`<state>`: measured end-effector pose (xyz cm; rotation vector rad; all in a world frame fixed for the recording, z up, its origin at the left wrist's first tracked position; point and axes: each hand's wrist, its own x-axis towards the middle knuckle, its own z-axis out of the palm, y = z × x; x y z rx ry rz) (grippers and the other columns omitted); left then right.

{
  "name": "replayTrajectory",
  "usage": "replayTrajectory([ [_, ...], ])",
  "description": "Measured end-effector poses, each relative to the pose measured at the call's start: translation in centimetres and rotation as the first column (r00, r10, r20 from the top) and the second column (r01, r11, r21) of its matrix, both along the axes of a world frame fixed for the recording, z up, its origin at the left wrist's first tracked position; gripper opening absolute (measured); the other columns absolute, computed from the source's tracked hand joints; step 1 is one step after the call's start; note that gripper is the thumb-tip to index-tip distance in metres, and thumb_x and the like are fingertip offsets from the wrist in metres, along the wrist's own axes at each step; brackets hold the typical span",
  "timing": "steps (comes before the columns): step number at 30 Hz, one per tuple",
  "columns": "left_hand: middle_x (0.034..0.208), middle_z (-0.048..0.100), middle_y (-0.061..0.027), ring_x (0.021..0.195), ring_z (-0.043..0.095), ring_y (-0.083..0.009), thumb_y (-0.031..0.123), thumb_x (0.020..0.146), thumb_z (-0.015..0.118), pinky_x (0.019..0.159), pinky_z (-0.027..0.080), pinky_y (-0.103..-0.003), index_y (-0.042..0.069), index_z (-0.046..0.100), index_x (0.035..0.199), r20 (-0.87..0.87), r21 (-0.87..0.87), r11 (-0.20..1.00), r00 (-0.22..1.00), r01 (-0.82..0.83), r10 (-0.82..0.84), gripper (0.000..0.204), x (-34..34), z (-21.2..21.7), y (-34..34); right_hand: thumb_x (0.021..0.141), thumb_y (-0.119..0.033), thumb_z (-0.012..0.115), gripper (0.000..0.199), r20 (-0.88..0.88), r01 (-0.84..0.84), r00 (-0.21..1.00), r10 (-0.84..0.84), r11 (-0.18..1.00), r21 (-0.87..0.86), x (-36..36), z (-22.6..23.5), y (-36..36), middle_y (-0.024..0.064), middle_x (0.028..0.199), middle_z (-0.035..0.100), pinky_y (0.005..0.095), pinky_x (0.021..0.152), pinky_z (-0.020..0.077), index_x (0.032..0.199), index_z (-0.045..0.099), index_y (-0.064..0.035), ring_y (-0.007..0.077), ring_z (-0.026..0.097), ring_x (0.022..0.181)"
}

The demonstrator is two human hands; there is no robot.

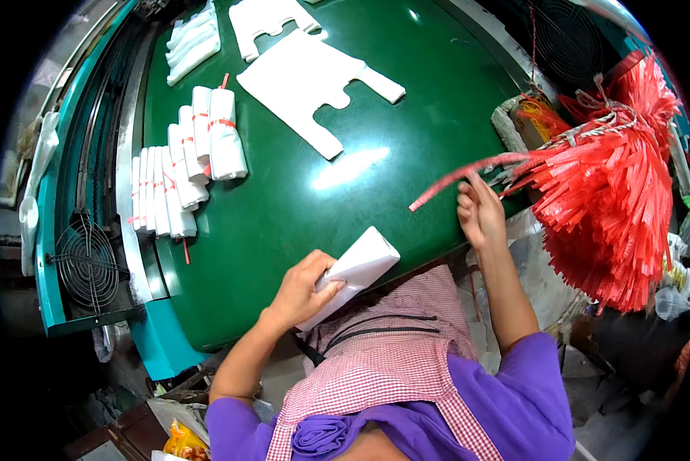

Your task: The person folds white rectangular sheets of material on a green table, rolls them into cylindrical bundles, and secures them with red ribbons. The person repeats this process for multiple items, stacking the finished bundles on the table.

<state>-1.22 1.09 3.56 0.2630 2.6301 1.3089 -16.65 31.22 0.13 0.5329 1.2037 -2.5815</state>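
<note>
At the near edge of the green table [299, 207], the left hand [302, 288] clamps a folded white bag bundle [356, 269] steady while the right hand [479, 211], beside that table's right rim, pinches one red plastic strip [452, 180] free of the hanging bunch of red strips [606, 200].

glossy green table top [299, 200], thin white plastic bags [318, 84], red plastic strips [606, 192]

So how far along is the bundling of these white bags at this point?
Done: a row of tied rolls, bound with red strips, lies at the table's left. In hand: the left hand holds a folded white stack, untied, while the right hand pulls one red strip from the hanging bunch. Left: flat bags farther back remain unfolded.
</note>
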Motion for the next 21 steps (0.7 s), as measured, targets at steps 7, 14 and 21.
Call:
replayTrajectory([
  [7,0.101,0.067,-0.0063,0.091,0.063,-0.0127,0.013,0.086,0.071,0.084,0.05,-0.029,0.0,0.059,0.111,0.437,0.737,0.459,0.868,-0.496,0.237,0.031,4.9,-0.5,-2.1,0.096,-0.019,0.058,0.017,-0.209,-0.288,0.93,0.302,0.953,0.097,1.0,1.6,-11.4,0.0012,0.074,0.055,0.0219,0.047,0.0399,0.1,0.058,-0.0027,0.0084,0.051,0.055],
  [14,0.115,0.064,-0.0146,0.091,0.065,-0.0174,0.029,0.081,0.077,0.08,0.054,-0.032,-0.004,0.056,0.118,0.504,0.772,0.359,0.849,-0.524,0.156,0.053,5.4,-2.1,-3.2,0.098,-0.019,0.056,0.021,-0.071,0.122,0.99,-0.123,0.992,-0.028,3.1,0.2,-3.5,0.0037,0.084,0.057,0.0204,0.048,0.039,0.112,0.054,-0.0043,0.0084,0.05,0.06],
  [21,0.121,0.062,-0.0152,0.095,0.064,-0.0165,0.028,0.08,0.078,0.082,0.053,-0.032,-0.004,0.056,0.12,0.418,0.806,0.393,0.896,-0.442,0.151,0.056,3.2,-0.8,-2.1,0.099,-0.022,0.054,0.019,-0.237,0.054,0.97,-0.051,0.999,0.006,-6.5,-0.9,-5.8,-0.0008,0.076,0.052,0.0167,0.044,0.0311,0.102,0.059,-0.0039,0.0033,0.039,0.055],
])
